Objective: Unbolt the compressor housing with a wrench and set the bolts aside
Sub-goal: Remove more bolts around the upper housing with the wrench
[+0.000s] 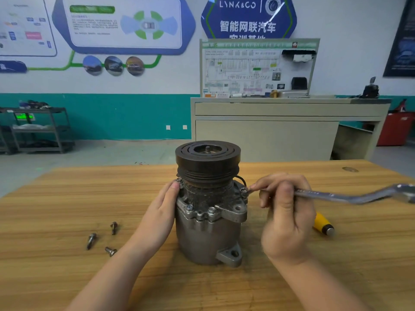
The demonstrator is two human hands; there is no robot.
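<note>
compressor point(207, 212) mid-table point(67, 198), bolts point(102, 239) left, wrench point(350, 196) right

This is an automotive training workshop. A car compressor point(207, 205) stands upright on a wooden table point(67, 198), with loose bolts point(102, 239) and a wrench point(350, 195) by it. Against the far wall a wiring-diagram teaching board point(258, 68) sits on a grey cabinet point(269, 126). Car-themed posters point(125, 23) and a blue sign point(248, 17) with Chinese lettering hang above, and a metal shelf rack point(40, 129) stands at the left.
</note>
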